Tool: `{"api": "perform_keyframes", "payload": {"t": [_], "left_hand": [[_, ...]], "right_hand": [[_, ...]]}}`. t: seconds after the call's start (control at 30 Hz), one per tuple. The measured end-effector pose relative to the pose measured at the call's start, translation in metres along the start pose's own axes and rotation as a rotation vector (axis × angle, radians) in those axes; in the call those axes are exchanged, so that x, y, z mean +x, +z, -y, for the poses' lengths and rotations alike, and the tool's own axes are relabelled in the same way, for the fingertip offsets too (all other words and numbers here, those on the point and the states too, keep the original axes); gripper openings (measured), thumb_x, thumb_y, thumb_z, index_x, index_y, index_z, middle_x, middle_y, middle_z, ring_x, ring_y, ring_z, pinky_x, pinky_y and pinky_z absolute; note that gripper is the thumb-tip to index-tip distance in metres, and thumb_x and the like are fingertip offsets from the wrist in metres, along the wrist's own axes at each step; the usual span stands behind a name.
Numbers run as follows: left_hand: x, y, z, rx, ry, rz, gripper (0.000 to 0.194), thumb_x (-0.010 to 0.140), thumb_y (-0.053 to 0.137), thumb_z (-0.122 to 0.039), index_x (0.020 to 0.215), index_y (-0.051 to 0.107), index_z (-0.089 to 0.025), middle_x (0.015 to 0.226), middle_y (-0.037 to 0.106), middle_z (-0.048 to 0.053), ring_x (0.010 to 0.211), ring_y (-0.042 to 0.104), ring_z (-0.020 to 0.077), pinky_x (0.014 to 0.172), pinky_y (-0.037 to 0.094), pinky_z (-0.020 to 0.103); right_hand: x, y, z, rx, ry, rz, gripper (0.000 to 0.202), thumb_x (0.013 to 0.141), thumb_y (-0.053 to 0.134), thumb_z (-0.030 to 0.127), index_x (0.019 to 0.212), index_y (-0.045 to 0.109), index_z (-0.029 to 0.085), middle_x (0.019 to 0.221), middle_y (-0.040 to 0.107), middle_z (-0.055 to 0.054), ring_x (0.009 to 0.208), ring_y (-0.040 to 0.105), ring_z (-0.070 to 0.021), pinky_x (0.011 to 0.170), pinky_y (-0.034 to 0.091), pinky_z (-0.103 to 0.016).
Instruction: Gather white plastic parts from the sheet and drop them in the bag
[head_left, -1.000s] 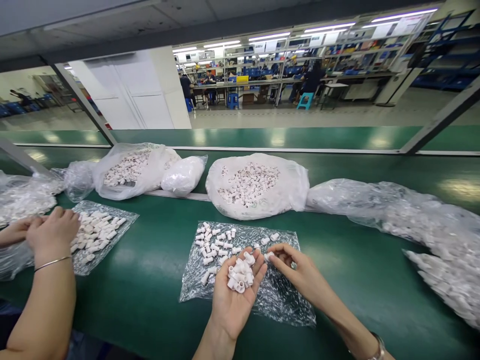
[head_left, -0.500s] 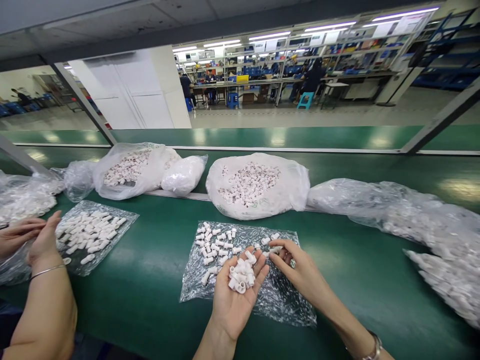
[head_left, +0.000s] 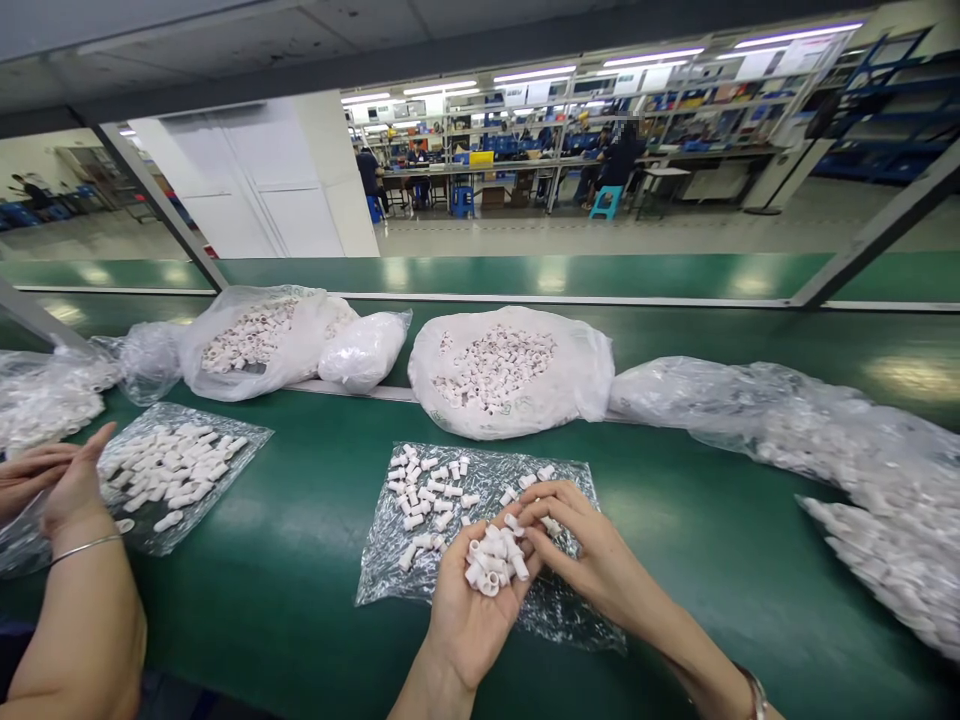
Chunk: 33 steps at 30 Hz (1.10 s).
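Observation:
A heap of small white plastic tube fittings (head_left: 495, 560) rests in the palm of my left hand (head_left: 474, 620), which is cupped around them, palm up. My right hand (head_left: 581, 545) meets it from the right. Its thumb and fingers are pinched at a fitting (head_left: 514, 523) on the upper edge of the heap. Beneath both hands lies a clear plastic bag (head_left: 375, 575), flat on the green bench. More loose fittings (head_left: 427, 492) are scattered over its left and upper parts, and my right hand covers some of that bag.
Beyond the flat bag stands an open bag of small white parts (head_left: 510, 370). Filled clear bags (head_left: 885, 500) spread along the right. At left, a co-worker's hands (head_left: 71, 480) are beside another flat bag with fittings (head_left: 176, 465). A metal frame post (head_left: 885, 235) rises at right.
My right hand has moved left from the bag's surface to the heap in my left hand. My left hand has shifted slightly right, and one more fitting shows at the heap's edge.

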<state>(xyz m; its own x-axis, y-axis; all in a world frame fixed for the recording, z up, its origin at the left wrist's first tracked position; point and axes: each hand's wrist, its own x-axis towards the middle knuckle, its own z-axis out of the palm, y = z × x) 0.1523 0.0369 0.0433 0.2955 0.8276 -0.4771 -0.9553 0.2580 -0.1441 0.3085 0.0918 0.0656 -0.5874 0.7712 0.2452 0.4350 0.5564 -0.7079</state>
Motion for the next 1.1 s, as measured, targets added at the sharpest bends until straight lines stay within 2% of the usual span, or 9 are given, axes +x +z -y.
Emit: {"api": "perform_keyframes", "payload": {"t": [0.13,0.27,0.37,0.47,0.6,0.83,0.97,1.1], "left_hand": [[0.0,0.002,-0.001,0.01,0.005,-0.04,0.051,0.089,0.059,-0.013,0.136,0.047,0.001,0.13,0.06,0.025,0.129,0.052,0.0357,0.101,0.052,0.04],[-0.001,0.003,0.0,0.03,-0.006,-0.004,0.055,0.09,0.057,-0.015,0.142,0.042,0.0,0.134,0.057,0.026,0.132,0.049,0.0355,0.101,0.052,0.04],[-0.002,0.001,0.0,0.056,0.001,0.022,0.056,0.094,0.052,-0.019,0.146,0.038,-0.002,0.139,0.053,0.026,0.134,0.047,0.0354,0.104,0.05,0.043],[-0.003,-0.002,-0.005,0.057,0.029,0.052,0.057,0.096,0.047,-0.023,0.148,0.035,-0.003,0.141,0.051,0.026,0.134,0.047,0.0354,0.108,0.046,0.047],[-0.004,-0.005,-0.011,0.052,0.069,0.081,0.058,0.097,0.046,-0.024,0.15,0.032,-0.006,0.144,0.05,0.023,0.134,0.047,0.0337,0.11,0.044,0.047],[-0.003,-0.001,-0.006,0.098,0.123,0.019,0.062,0.095,0.05,-0.022,0.152,0.029,-0.012,0.144,0.051,0.02,0.133,0.049,0.0271,0.105,0.048,0.034],[-0.005,0.002,-0.007,0.074,0.131,0.02,0.058,0.096,0.048,-0.022,0.151,0.032,-0.012,0.142,0.053,0.019,0.133,0.049,0.0261,0.103,0.049,0.033],[-0.008,0.004,-0.012,0.037,0.147,0.032,0.055,0.098,0.043,-0.022,0.15,0.033,-0.011,0.142,0.053,0.02,0.134,0.049,0.0273,0.106,0.048,0.037]], "right_hand": [[0.001,0.004,-0.001,-0.069,-0.02,0.001,0.018,0.096,0.055,0.019,0.111,0.059,0.028,0.115,0.058,-0.005,0.109,0.054,-0.0223,0.089,0.05,-0.038],[0.0,0.007,-0.002,-0.134,-0.039,-0.04,0.013,0.094,0.057,0.02,0.106,0.058,0.026,0.111,0.059,-0.005,0.104,0.056,-0.0234,0.087,0.049,-0.04],[-0.002,0.003,-0.006,-0.069,0.006,-0.131,0.009,0.096,0.055,0.024,0.104,0.056,0.026,0.115,0.057,-0.005,0.106,0.055,-0.0228,0.087,0.049,-0.038],[-0.003,-0.003,-0.014,-0.037,0.094,-0.178,0.006,0.098,0.052,0.029,0.104,0.054,0.026,0.113,0.057,-0.005,0.1,0.056,-0.0218,0.082,0.049,-0.036],[-0.006,-0.001,-0.016,-0.089,0.124,-0.148,0.008,0.098,0.052,0.03,0.106,0.053,0.026,0.105,0.058,-0.005,0.091,0.057,-0.0214,0.075,0.049,-0.035],[-0.011,0.022,0.005,-0.126,-0.066,-0.006,0.011,0.093,0.06,0.026,0.102,0.054,0.023,0.088,0.057,-0.003,0.079,0.058,-0.0204,0.066,0.048,-0.033],[-0.01,0.022,0.01,-0.027,0.006,0.03,0.008,0.098,0.05,0.023,0.104,0.055,0.023,0.089,0.058,-0.004,0.077,0.058,-0.0184,0.067,0.05,-0.032],[-0.009,0.012,0.011,0.137,0.101,0.03,0.009,0.1,0.049,0.028,0.104,0.056,0.024,0.089,0.061,-0.003,0.077,0.059,-0.0171,0.068,0.051,-0.03]]}}
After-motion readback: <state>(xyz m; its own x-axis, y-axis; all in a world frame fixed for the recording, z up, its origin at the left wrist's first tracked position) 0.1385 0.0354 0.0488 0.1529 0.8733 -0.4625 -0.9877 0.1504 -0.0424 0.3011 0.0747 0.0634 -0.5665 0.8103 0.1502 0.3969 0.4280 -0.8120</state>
